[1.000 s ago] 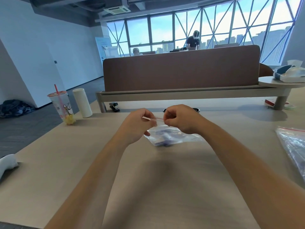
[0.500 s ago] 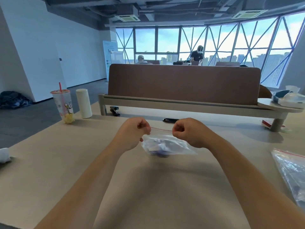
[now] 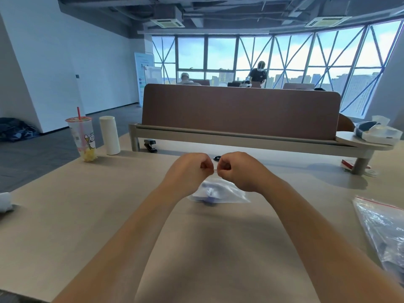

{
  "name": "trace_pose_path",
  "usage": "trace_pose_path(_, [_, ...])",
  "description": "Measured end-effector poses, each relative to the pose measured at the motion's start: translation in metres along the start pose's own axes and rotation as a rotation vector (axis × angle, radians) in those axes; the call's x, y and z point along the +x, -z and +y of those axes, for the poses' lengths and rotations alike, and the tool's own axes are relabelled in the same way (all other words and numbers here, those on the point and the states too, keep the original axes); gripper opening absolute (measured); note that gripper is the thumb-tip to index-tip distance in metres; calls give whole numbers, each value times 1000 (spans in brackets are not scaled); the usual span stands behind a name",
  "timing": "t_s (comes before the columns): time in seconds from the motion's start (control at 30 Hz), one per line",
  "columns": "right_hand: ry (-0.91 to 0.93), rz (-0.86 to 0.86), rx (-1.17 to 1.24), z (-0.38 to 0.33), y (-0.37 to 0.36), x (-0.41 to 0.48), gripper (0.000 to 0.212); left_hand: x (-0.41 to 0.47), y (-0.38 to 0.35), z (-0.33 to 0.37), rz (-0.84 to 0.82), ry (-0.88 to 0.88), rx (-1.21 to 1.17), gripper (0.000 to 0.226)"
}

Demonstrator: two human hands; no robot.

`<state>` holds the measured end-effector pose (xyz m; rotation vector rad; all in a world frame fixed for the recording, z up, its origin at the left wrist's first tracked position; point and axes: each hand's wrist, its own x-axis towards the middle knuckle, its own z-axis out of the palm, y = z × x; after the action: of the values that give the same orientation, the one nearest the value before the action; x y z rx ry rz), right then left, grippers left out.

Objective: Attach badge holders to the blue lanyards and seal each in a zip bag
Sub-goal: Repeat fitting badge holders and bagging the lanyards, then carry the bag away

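Observation:
A small clear zip bag hangs just above the table in the middle, with a blue lanyard and a badge holder dimly visible inside. My left hand and my right hand pinch its red-lined top strip from both sides, fists almost touching. The bag's lower part sags toward the tabletop below my wrists.
More clear zip bags lie at the right table edge. A drink cup with a red straw and a white cylinder stand at the back left, a black stapler beside them. A brown divider with a shelf closes the far side.
My two hands have slid together along the bag's top strip; half a second ago they were apart at its ends. The head view has tilted upward.

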<state>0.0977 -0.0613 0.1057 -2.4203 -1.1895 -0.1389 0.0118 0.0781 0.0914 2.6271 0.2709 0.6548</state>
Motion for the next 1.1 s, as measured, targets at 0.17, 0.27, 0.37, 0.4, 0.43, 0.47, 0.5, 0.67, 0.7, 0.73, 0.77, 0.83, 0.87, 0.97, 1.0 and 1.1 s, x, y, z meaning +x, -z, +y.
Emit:
trace_pose_path(0.17, [-38,-23,3,12,9,-6,9,-2,1,-6,-56,2,4,16])
trace_pose_path(0.27, [-58,-18,13,20,12,-10,9,-3,4,-11,-48,3,-5,19])
trace_pose_path(0.37, [-55,8,34,24,10,-12,7,-4,4,-7,-39,-1,8,11])
trace_pose_path(0.4, [-52,12,30,24,9,-11,8,-4,3,-3,-35,-7,6,7])
trace_pose_path(0.43, [-47,11,22,23,7,-11,8,-4,0,1,-34,-16,8,13])
trace_pose_path(0.47, [-39,9,13,21,5,-10,9,-4,-3,6,-37,-24,7,20])
trace_pose_path(0.5, [-29,8,2,19,4,-9,9,-2,-6,9,-41,-28,18,22])
trace_pose_path(0.67, [-23,34,2,21,2,-7,9,2,-14,13,-21,-17,41,15])
trace_pose_path(0.7, [-36,45,17,24,3,-8,8,2,-14,12,-21,-14,38,14])
trace_pose_path(0.73, [-51,60,38,27,3,-9,8,3,-13,10,-22,-10,38,12])
trace_pose_path(0.77, [-68,76,66,30,4,-10,7,3,-13,6,-22,-5,32,9])
trace_pose_path(0.83, [-92,108,123,34,6,-12,6,5,-10,1,-3,0,1,8])
trace_pose_path(0.87, [-100,121,148,35,6,-12,7,6,-8,-1,8,3,-12,9])
trace_pose_path(0.97, [-120,151,192,31,5,-13,11,7,-2,-6,-2,13,-13,7])
trace_pose_path(1.0, [-129,163,193,29,4,-13,11,7,1,-9,-10,21,-9,7])
trace_pose_path(1.1, [-168,219,183,25,7,-13,12,2,13,-30,-28,56,12,8])
